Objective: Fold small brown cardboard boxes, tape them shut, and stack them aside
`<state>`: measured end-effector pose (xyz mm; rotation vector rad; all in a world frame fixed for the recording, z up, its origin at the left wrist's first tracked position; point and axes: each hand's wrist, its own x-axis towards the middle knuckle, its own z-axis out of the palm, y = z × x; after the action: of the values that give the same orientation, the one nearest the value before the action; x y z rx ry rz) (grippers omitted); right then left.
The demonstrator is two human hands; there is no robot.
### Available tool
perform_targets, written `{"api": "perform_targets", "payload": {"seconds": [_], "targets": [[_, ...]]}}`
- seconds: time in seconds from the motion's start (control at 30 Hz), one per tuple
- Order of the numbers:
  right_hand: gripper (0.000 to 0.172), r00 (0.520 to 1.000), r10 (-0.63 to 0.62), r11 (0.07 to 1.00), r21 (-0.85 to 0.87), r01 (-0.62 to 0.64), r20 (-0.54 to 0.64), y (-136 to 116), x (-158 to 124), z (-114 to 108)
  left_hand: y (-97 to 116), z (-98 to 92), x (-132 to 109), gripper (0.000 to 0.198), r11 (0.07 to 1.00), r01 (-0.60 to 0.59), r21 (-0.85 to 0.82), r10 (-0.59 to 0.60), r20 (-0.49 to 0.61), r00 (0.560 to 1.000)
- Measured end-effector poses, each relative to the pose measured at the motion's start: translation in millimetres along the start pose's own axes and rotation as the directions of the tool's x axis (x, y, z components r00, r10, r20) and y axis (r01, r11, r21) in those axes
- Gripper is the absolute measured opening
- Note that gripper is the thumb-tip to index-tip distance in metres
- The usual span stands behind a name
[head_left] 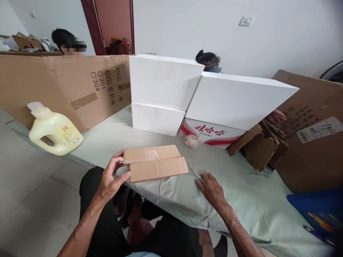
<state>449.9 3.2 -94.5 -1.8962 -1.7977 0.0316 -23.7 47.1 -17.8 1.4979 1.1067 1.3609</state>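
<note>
A flat brown cardboard box (158,169) lies near the front edge of the cloth-covered table (107,141), its two top flaps nearly meeting, with clear tape across the middle. My left hand (110,176) grips the box's left end, thumb on the front flap and fingers at the rear corner. To the right of the box, my right hand (211,189) is closed around a slim metal tool (196,173) that looks like tweezers or scissors, its tip pointing toward the box. Behind them sits a crumpled ball of clear tape (191,140).
White boxes (163,84) stand behind the work area. A yellow jug (57,132) is at left beside a large carton (91,89). Folded cardboard (258,148), another person's hand (276,115), a blue item (318,210) and a pen (317,235) are at right.
</note>
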Motion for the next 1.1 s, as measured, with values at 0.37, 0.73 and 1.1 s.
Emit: {"api": "perform_targets", "payload": {"seconds": [0.37,0.73,1.1], "targets": [[0.043,0.997,0.044,0.916,0.4,-0.013,-0.068,-73,35,-65,6,13.7,6,0.03,0.996,-0.066,-0.066,0.063,-0.048,0.997],[0.033,0.922,-0.387,0.852,0.37,0.37,-0.03,-171,54,-85,12,15.5,12,0.019,0.986,-0.103,-0.132,0.11,0.043,0.993],[0.024,0.843,-0.515,0.836,0.308,0.455,0.155,-185,65,-121,14,16.2,4,0.017,0.994,-0.019,-0.104,0.01,-0.092,0.996]]}}
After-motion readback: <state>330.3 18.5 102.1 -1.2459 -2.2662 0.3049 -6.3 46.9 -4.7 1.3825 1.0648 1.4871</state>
